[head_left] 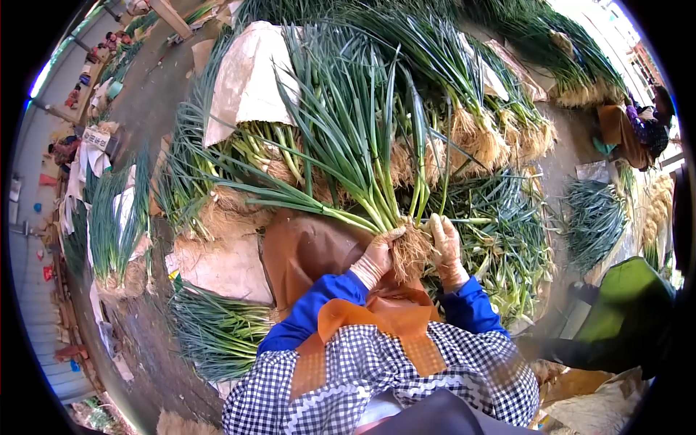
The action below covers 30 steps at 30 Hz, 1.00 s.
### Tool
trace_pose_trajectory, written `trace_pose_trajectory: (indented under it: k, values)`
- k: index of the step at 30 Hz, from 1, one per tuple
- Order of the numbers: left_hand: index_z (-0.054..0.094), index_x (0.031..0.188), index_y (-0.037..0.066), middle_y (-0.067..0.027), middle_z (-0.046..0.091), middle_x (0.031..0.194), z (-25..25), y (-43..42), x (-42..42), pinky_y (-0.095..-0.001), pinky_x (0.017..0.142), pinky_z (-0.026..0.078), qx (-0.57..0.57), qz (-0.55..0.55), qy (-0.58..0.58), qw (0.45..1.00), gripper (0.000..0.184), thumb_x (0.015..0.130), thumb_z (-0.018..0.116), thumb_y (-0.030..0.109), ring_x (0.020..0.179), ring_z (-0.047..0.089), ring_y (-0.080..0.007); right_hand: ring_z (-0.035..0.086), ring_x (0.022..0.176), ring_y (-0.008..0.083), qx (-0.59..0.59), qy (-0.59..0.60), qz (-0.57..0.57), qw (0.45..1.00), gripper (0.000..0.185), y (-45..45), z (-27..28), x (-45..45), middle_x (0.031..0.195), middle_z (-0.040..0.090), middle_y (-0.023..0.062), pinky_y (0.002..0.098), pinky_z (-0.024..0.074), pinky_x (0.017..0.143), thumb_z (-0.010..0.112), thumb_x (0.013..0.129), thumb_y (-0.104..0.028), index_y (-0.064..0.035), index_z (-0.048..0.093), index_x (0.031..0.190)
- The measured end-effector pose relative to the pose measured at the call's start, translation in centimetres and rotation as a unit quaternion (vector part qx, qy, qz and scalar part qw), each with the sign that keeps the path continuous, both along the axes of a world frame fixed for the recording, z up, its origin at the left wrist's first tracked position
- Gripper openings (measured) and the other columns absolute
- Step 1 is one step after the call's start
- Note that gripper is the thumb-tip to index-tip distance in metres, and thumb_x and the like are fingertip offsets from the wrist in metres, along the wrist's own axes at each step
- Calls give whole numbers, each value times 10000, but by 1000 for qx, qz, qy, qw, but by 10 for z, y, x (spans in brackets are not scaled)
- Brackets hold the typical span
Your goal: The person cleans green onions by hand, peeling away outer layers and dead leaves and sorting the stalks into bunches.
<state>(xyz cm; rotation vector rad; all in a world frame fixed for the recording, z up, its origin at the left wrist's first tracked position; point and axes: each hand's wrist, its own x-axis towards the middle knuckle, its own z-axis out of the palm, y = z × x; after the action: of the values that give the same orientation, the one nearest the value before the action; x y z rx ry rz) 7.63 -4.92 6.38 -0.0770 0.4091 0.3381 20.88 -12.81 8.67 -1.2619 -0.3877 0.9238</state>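
And here my left grip [378, 257] is clasping the onion bunch [384, 185] low down, closing around the base where the stems are meeting the roots [411, 255]. The bunch is sitting right in front of me, over my brown apron [308, 243], its leaves fanning forward and its roots hanging towards me. On the other side, my right grip [447, 254] is bending thumb and fingers just beside those roots; whether it is pinching anything, I cannot tell! Right of it, a leafy heap [500, 243] is spreading out. Ahead, a pale sack [250, 80] is covering part of the big onion pile [435, 58], and to my left a smaller bundle [221, 322] is lying near my blue sleeve [315, 301].
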Motion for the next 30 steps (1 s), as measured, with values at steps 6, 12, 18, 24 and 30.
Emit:
trace_pose_trajectory:
  k: [6,12,18,24,30]
  values:
    - [447,1205,-12,-159,558,1123,3,-3,-1,-401,916,460,102,-4,-10,995,450,777,577,33,999,577,-280,550,601,153,-77,-144,-47,986,160,36,-43,8,728,589,44,270,473,565,548,903,-195,-62,537,814]
    - [505,1117,16,-171,534,1157,24,-1,0,-421,958,419,116,48,-59,990,364,761,581,16,1058,532,-296,498,588,118,-105,-39,-115,987,215,6,-100,44,683,532,17,257,438,557,488,925,-271,-80,538,840]
    - [507,1111,56,-165,523,1184,-5,2,0,-468,980,402,46,3,-16,999,353,771,592,11,1103,506,-308,552,574,109,-129,-53,-50,989,198,-29,-48,78,692,568,16,234,461,555,507,917,-237,-54,572,880]
    - [515,1099,55,-144,571,1080,-8,2,2,-469,916,459,105,31,10,994,332,779,580,-7,1025,559,-291,596,859,287,-300,-502,-78,807,403,13,-7,78,925,615,128,365,488,732,673,784,-335,-48,584,1053]
    - [538,1079,16,-115,614,940,-22,1,0,-381,812,519,77,58,143,985,284,798,549,-24,848,617,-238,562,491,221,-176,-751,53,634,318,45,10,12,510,497,37,354,454,462,587,820,-353,-145,508,593]
